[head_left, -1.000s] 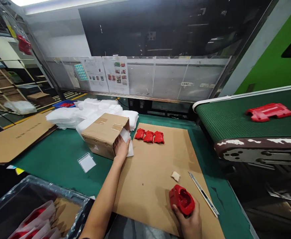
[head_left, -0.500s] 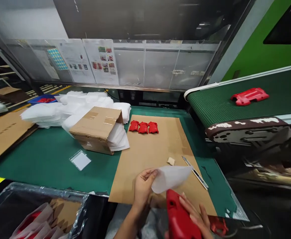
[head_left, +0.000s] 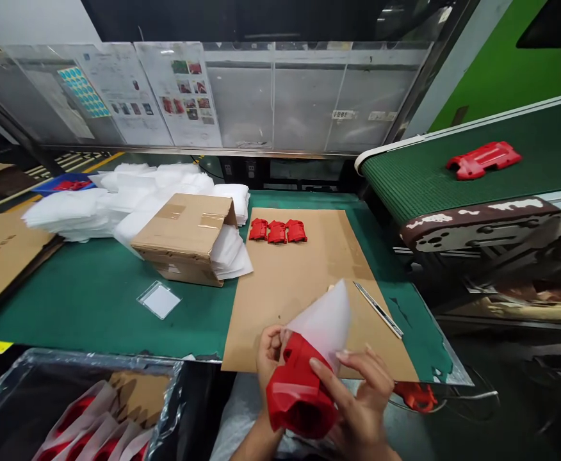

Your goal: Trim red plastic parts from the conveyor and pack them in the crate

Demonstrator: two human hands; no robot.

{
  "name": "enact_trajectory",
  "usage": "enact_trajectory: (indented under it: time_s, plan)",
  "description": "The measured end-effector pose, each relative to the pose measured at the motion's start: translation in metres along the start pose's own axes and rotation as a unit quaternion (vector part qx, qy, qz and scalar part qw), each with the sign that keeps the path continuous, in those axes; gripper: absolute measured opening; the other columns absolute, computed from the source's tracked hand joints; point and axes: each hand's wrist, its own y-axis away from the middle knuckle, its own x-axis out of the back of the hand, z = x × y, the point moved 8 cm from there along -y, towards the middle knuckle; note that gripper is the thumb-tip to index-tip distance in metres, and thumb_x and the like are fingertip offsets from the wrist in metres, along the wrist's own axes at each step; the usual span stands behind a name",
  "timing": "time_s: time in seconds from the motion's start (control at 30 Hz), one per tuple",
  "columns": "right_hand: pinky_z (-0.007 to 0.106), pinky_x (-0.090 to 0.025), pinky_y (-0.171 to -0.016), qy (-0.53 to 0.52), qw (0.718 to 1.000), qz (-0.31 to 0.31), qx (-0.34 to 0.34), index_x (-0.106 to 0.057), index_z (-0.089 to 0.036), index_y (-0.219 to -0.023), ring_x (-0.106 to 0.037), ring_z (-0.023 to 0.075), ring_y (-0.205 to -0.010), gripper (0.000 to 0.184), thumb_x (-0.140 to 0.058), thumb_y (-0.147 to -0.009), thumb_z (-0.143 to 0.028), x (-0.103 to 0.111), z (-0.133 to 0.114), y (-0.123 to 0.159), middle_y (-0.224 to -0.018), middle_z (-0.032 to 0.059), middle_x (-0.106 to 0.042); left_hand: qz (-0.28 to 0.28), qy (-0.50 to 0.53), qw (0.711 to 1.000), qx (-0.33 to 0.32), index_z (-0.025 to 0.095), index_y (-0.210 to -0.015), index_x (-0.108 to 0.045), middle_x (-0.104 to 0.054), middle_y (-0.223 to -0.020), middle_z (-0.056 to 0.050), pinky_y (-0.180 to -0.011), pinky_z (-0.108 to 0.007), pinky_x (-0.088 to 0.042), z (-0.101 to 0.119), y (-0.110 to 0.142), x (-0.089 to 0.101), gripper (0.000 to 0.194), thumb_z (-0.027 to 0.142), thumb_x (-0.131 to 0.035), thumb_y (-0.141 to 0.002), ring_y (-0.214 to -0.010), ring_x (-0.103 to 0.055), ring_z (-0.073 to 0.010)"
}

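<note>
A red plastic housing (head_left: 298, 387) is partly inside a white translucent foam pouch (head_left: 327, 317), its hollow end facing me. My left hand (head_left: 269, 358) is closed on the pouch's edge at the housing's left side. From the right, my right hand (head_left: 364, 400) holds the housing, one finger lying along it and others touching the pouch. Beneath both hands is a brown cardboard sheet (head_left: 300, 282). Three small red parts (head_left: 276, 232) stand in a row at its far end. A slim cutter knife (head_left: 379, 310) lies near its right edge.
A carton (head_left: 184, 221) holding white pouches stands left of the sheet, before stacked white pouches (head_left: 73, 214). Another red housing (head_left: 485, 160) lies on the green conveyor (head_left: 405, 182). At lower left, a lined bin (head_left: 21, 378) contains bagged red parts. A clear card sleeve (head_left: 159, 299) lies on the table.
The red housing has moved up and left from the lower right and now sits partly in the pouch. The pouch has opened and tilted upward. My right hand has come closer to my left.
</note>
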Motion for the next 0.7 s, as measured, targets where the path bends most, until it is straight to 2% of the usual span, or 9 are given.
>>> enact_trajectory:
  time_s: [0.07, 0.13, 0.2, 0.3, 0.4, 0.47, 0.53, 0.6, 0.7]
  plan:
    - [0.038, -0.046, -0.077, -0.008, 1.000, -0.022, -0.012, -0.056, -0.038, -0.135, -0.050, 0.0206, -0.082, 0.043, -0.057, -0.091, -0.035, 0.001, 0.008, 0.004, -0.090, 0.0057, -0.044, 0.010, 0.022, 1.000, -0.005, 0.023, -0.073, -0.060, -0.063, -0.060, 0.003, -0.051, -0.021, -0.048, 0.006, 0.006, 0.010, 0.044, 0.054, -0.083, -0.052, -0.054, -0.059, -0.0118]
    - [0.029, -0.043, -0.061, -0.040, 0.997, -0.058, -0.030, -0.049, -0.038, -0.141, -0.048, 0.0165, -0.068, 0.049, -0.055, -0.093, -0.029, -0.004, 0.015, 0.009, -0.079, 0.0019, -0.044, -0.003, 0.030, 0.999, -0.018, 0.023, -0.079, -0.063, -0.069, -0.071, 0.001, -0.059, -0.021, -0.052, 0.015, 0.013, 0.015, 0.044, 0.054, -0.084, -0.055, -0.065, -0.065, -0.0138]
    - [0.027, -0.043, -0.054, -0.109, 0.987, -0.110, -0.049, -0.042, -0.034, -0.147, -0.052, 0.0155, -0.062, 0.054, -0.053, -0.095, -0.027, -0.013, 0.021, 0.016, -0.075, 0.0013, -0.053, -0.037, 0.015, 0.999, -0.037, 0.022, -0.083, -0.066, -0.071, -0.080, -0.002, -0.067, -0.022, -0.054, 0.025, 0.019, 0.015, 0.041, 0.053, -0.082, -0.062, -0.076, -0.069, -0.0155]
    - [0.028, -0.055, -0.067, -0.218, 0.955, -0.170, -0.108, -0.038, -0.030, -0.148, -0.069, 0.0200, -0.083, 0.061, -0.060, -0.091, -0.036, -0.026, 0.032, 0.029, -0.099, 0.0069, -0.070, -0.089, -0.005, 0.995, -0.045, 0.021, -0.084, -0.066, -0.069, -0.080, -0.002, -0.068, -0.020, -0.053, 0.035, 0.023, 0.009, 0.037, 0.049, -0.081, -0.066, -0.078, -0.068, -0.0155]
    - [0.030, -0.058, -0.083, -0.282, 0.914, -0.212, -0.202, -0.047, -0.030, -0.144, -0.068, 0.0263, -0.105, 0.075, -0.072, -0.078, -0.054, -0.033, 0.042, 0.044, -0.122, 0.0086, -0.068, -0.110, 0.005, 0.994, -0.025, 0.021, -0.088, -0.064, -0.066, -0.077, 0.000, -0.061, -0.018, -0.048, 0.035, 0.023, 0.006, 0.035, 0.048, -0.078, -0.070, -0.068, -0.062, -0.0118]
    - [0.033, -0.055, -0.092, -0.326, 0.876, -0.220, -0.277, -0.051, -0.027, -0.141, -0.063, 0.0287, -0.116, 0.080, -0.070, -0.073, -0.065, -0.037, 0.045, 0.052, -0.131, 0.0095, -0.064, -0.123, 0.009, 0.992, 0.006, 0.022, -0.092, -0.061, -0.063, -0.070, 0.002, -0.055, -0.016, -0.044, 0.030, 0.021, 0.005, 0.035, 0.048, -0.075, -0.074, -0.058, -0.054, -0.0091]
    - [0.033, -0.051, -0.100, -0.358, 0.839, -0.198, -0.360, -0.054, -0.026, -0.138, -0.057, 0.0265, -0.125, 0.067, -0.059, -0.084, -0.065, -0.041, 0.047, 0.055, -0.139, 0.0088, -0.058, -0.124, 0.000, 0.992, 0.025, 0.022, -0.095, -0.058, -0.058, -0.061, 0.004, -0.049, -0.015, -0.037, 0.026, 0.019, 0.005, 0.038, 0.050, -0.073, -0.075, -0.051, -0.046, -0.0074]
    - [0.030, -0.047, -0.103, -0.359, 0.813, -0.158, -0.430, -0.056, -0.026, -0.135, -0.054, 0.0210, -0.129, 0.047, -0.046, -0.096, -0.052, -0.045, 0.049, 0.055, -0.141, 0.0064, -0.056, -0.108, -0.019, 0.994, 0.021, 0.021, -0.096, -0.057, -0.056, -0.059, 0.005, -0.045, -0.015, -0.031, 0.026, 0.017, 0.006, 0.040, 0.053, -0.071, -0.075, -0.047, -0.038, -0.0061]
    - [0.025, -0.051, -0.097, -0.326, 0.820, -0.115, -0.455, -0.057, -0.025, -0.129, -0.059, 0.0165, -0.122, 0.036, -0.041, -0.100, -0.039, -0.051, 0.049, 0.049, -0.133, 0.0060, -0.062, -0.090, -0.061, 0.994, -0.001, 0.020, -0.093, -0.057, -0.056, -0.059, 0.005, -0.042, -0.015, -0.028, 0.031, 0.012, 0.004, 0.040, 0.053, -0.070, -0.075, -0.044, -0.033, -0.0052]
